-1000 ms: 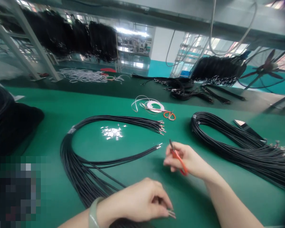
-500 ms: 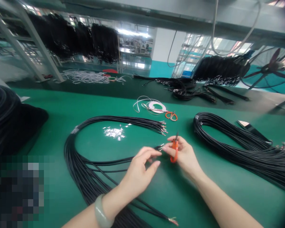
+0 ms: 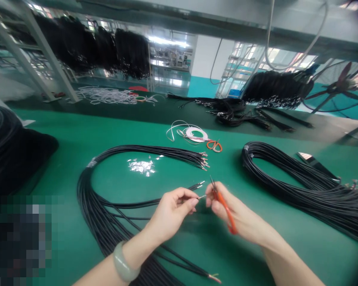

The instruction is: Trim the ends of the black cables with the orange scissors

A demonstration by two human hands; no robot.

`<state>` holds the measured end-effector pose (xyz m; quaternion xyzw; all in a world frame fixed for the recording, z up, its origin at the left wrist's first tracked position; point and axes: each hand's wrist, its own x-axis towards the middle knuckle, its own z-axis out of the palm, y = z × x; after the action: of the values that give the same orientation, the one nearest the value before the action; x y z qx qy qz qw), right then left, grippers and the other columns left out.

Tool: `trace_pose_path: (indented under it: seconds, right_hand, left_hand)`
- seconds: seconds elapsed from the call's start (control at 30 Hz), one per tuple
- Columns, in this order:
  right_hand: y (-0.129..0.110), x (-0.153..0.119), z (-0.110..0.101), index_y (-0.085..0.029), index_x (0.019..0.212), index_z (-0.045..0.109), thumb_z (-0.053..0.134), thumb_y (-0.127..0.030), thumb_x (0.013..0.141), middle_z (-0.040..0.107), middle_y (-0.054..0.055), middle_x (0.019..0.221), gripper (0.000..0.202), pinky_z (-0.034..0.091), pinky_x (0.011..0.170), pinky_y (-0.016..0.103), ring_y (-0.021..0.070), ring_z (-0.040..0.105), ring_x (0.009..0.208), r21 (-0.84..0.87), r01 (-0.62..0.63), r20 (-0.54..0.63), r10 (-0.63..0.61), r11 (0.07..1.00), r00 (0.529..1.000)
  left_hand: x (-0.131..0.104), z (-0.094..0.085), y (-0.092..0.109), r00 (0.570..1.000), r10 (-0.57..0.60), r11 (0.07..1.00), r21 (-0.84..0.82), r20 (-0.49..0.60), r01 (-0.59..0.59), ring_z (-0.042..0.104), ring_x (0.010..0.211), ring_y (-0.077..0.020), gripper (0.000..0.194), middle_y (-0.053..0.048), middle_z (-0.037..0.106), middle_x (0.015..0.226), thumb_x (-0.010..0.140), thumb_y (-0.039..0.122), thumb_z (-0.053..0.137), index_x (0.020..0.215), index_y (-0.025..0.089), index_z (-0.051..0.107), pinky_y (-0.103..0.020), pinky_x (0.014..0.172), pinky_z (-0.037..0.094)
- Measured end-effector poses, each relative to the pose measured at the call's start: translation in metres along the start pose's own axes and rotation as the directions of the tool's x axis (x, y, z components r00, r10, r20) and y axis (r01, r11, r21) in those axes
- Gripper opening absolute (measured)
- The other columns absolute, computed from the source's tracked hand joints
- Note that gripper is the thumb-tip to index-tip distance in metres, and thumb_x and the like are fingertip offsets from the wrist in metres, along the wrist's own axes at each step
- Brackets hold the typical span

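Observation:
My left hand (image 3: 179, 206), with a pale green bangle (image 3: 125, 262) on its wrist, pinches a black cable near its bare, light-coloured end (image 3: 202, 196). Orange-handled scissors (image 3: 226, 210) are held in my right hand (image 3: 229, 206), blades pointing up and away. The right fingertips are close beside the cable end; whether they touch it is unclear. Around the left arm curves a bundle of black cables (image 3: 88, 198), its stripped ends (image 3: 204, 161) lying beyond my hands. Two loose cable tips (image 3: 200, 184) lie just past my left fingers.
White scraps (image 3: 141, 167) lie inside the bundle's curve. Behind are a white tape coil (image 3: 197, 134) and a second pair of orange scissors (image 3: 214, 145). More cable coils (image 3: 286, 178) lie at right, with a dark heap (image 3: 26, 159) at left. A fan (image 3: 337, 87) stands at the back right.
My left fingers have closed on a cable end. My right hand has turned and shifted slightly lower, tilting the scissors so their handles point toward the lower right.

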<state>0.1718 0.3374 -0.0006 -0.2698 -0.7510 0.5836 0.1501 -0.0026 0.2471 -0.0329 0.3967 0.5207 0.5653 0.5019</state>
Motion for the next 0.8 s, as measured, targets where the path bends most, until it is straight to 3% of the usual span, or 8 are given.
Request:
trace_pose_path:
  seconds: [0.07,0.2,0.5,0.8]
  right_hand:
    - [-0.003,-0.005,0.002,-0.024,0.102,0.043,0.048,-0.047,0.095,0.055,0.001,0.091,0.025,0.042,0.069,0.028,0.0148,0.048,0.074,-0.162,-0.010,0.077,0.023,0.987,0.997]
    - [-0.008,-0.006,0.011,-0.025,0.097,0.043,0.050,-0.047,0.093,0.057,0.000,0.091,0.023,0.041,0.068,0.027,0.0157,0.049,0.073,-0.328,-0.054,0.067,0.080,0.943,0.995]
    - [-0.001,-0.003,0.022,-0.025,0.095,0.044,0.046,-0.046,0.095,0.062,0.003,0.089,0.021,0.042,0.065,0.028,0.0195,0.057,0.074,-0.428,-0.008,0.022,0.019,0.904,1.000]
    - [0.010,0.002,0.026,-0.026,0.085,0.037,0.045,-0.047,0.096,0.060,0.000,0.080,0.025,0.039,0.058,0.025,0.0180,0.056,0.066,-0.496,-0.002,-0.017,-0.008,0.868,1.000]
  left_hand:
    - [0.000,0.001,0.002,0.999,0.018,1.000,0.020,-0.035,-0.018,0.059,0.068,-0.0107,0.017,0.000,0.063,0.072,0.083,0.029,0.068,0.092,0.013,0.066,-0.022,0.067,0.049]
    - [0.000,0.001,0.003,0.997,0.040,0.998,0.055,-0.072,-0.036,0.059,0.069,-0.0115,0.017,-0.001,0.063,0.077,0.083,0.029,0.067,0.091,0.014,0.065,-0.023,0.066,0.051]
    - [-0.003,0.002,0.001,0.996,0.053,0.992,0.118,-0.065,-0.046,0.060,0.078,-0.0149,0.016,-0.004,0.063,0.087,0.085,0.029,0.063,0.092,0.015,0.066,-0.024,0.065,0.055]
    - [-0.004,0.003,0.002,0.996,0.063,0.988,0.144,-0.067,-0.052,0.058,0.079,-0.0140,0.013,-0.002,0.060,0.084,0.085,0.027,0.063,0.090,0.016,0.067,-0.021,0.066,0.054]
